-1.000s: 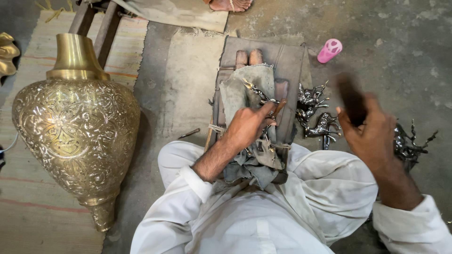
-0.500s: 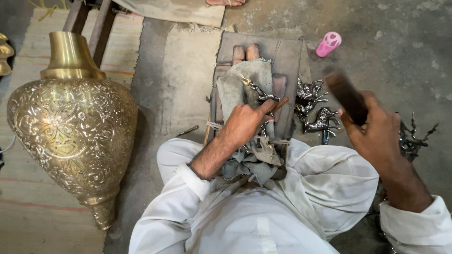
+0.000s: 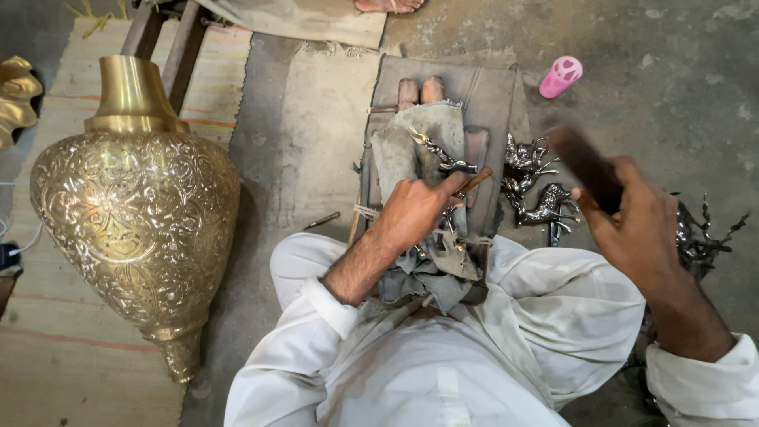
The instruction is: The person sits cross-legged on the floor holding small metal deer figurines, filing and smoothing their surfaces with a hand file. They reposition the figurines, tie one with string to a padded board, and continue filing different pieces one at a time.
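left hand (image 3: 411, 212) sits on the grey cloth (image 3: 419, 150), fingers pinched round a thin punch (image 3: 477, 181) whose tip meets the small metal figure (image 3: 443, 156) lying on that cloth. right hand (image 3: 636, 229) hangs to the right of the cloth, fingers wrapped tight round a dark, blurred hammer (image 3: 583, 164). just right of the cloth lie more silvery figures (image 3: 534, 186) on the floor. well left of the cloth stands a big engraved brass vase (image 3: 138, 209). beyond the cloth, up and right, a pink cup (image 3: 560, 77).
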{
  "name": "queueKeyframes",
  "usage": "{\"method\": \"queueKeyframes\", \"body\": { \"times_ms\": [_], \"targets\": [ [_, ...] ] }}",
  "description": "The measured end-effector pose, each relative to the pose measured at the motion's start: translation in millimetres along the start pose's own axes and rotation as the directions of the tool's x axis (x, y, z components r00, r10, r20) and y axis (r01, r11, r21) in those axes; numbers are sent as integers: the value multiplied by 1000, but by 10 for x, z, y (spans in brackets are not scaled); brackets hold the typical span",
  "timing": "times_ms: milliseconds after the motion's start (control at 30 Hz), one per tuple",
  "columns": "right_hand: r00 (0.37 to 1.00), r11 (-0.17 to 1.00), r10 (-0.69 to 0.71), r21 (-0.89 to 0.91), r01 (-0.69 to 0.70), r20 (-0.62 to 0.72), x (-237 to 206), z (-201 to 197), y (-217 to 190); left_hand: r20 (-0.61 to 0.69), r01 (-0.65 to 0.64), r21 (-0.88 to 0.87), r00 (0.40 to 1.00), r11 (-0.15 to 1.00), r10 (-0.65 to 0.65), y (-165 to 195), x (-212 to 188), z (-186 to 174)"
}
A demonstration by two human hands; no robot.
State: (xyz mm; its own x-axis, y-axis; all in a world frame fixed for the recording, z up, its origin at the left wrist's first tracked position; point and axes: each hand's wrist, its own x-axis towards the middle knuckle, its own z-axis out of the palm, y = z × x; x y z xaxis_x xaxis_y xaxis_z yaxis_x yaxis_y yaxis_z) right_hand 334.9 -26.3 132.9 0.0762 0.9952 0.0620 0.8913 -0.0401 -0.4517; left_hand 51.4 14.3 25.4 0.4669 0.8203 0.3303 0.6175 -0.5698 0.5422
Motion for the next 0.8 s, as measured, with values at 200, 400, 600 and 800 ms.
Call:
{"method": "queueKeyframes", "body": {
  "times_ms": [200, 400, 600, 800],
  "targets": [
    [912, 897, -402, -232, 376, -76, -15, -21, -45, -46, -54, -27, 998, 998, 53, -10, -29, -46],
    [895, 850, -446, -324, 415, -25, -20, 16, 45, 49, -4, 2, 999, 1000, 4, -14, -54, -66],
    [955, 954, -282, -128, 270, -88, -9, 40, 54, 10, -56, -89, 998, 994, 57, -59, -83, -77],
    [997, 999, -50, -8, 49, -55, -27, 11, -53, -12, -41, -102, 999, 994, 40, -57, -109, -95]
  ]
}}
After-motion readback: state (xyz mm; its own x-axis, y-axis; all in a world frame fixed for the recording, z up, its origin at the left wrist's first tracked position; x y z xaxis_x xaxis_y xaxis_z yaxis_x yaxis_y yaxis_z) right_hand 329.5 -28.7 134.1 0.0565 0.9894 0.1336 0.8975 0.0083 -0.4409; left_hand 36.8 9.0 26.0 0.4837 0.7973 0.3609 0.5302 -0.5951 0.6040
